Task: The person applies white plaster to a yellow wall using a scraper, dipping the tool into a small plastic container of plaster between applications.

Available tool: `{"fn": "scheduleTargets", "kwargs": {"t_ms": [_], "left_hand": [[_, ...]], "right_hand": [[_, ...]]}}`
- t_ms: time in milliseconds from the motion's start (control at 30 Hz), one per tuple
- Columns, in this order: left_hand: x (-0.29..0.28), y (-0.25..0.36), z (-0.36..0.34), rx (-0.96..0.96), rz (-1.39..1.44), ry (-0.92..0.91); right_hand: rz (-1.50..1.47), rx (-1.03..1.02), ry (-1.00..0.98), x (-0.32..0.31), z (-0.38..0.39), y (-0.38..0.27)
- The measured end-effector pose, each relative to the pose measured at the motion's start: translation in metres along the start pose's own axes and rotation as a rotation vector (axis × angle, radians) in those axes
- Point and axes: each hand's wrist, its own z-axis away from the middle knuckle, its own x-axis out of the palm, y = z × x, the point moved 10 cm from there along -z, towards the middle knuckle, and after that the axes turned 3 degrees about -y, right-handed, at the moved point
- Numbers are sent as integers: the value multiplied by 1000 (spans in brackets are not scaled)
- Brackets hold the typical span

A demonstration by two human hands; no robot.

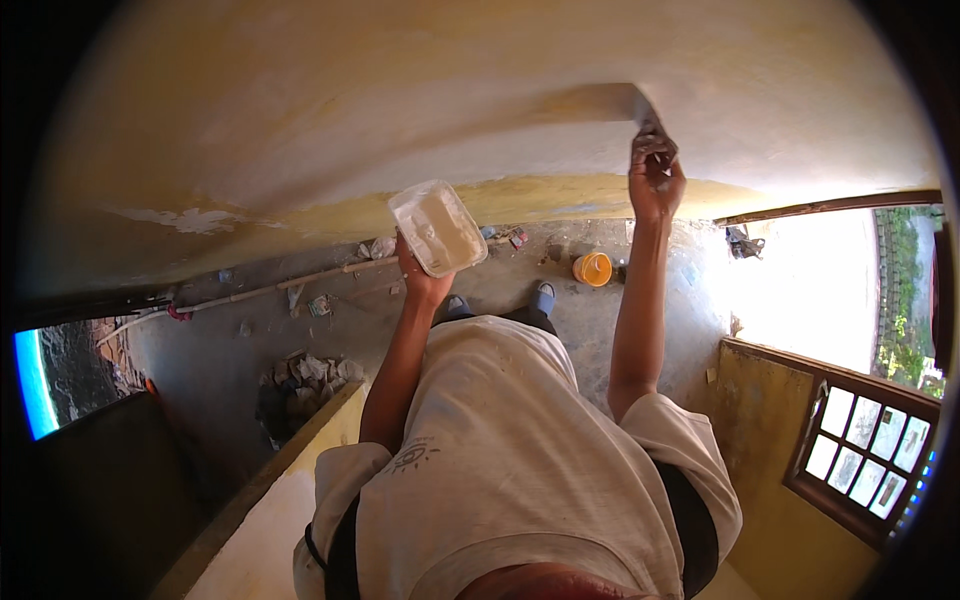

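My left hand (pixel 424 277) is closed around a shallow, rounded rectangular plastic tub (pixel 438 228), tilted so its inside shows. Pale, creamy paste coats the tub's bottom and walls. Farther out and to the right, my raised right hand (pixel 655 170) grips a putty knife (pixel 643 106). Its blade is up against the wall (pixel 480 120), where whitish filler lies over yellow paint. A darker band, perhaps partly shadow, runs leftward from the blade. The fingers of my right hand hide most of the handle.
An orange bucket (pixel 593 269) stands on the grey floor near my feet. A long pole (pixel 250 293) and scattered scraps lie along the wall's base. A heap of crumpled material (pixel 300 388) sits behind a low partition (pixel 285 470) at left. A bright doorway and a paned window (pixel 865 445) are at right.
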Motion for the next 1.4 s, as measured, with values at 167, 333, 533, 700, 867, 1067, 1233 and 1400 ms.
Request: {"fn": "scheduleTargets", "kwargs": {"t_ms": [167, 333, 533, 700, 867, 1067, 1233, 1400], "left_hand": [[5, -11, -1, -31, -8, 9], [-6, 5, 10, -13, -82, -31], [-28, 33, 32, 88, -133, 92], [-31, 24, 36, 105, -17, 96], [-20, -1, 18, 128, -8, 65], [10, -51, -9, 42, 45, 4], [8, -51, -8, 32, 54, 10], [6, -18, 11, 105, -33, 29]], "right_hand": [[259, -170, -150, 8, 18, -65], [489, 83, 269, -156, 39, 41], [398, 403, 575, -308, 46, 145], [385, 268, 431, -277, 4, 122], [242, 265, 367, -164, -15, 66], [47, 89, 167, -28, -28, -74], [335, -190, -93, 1, -13, -125], [696, -45, 170, -113, 24, -18]]}}
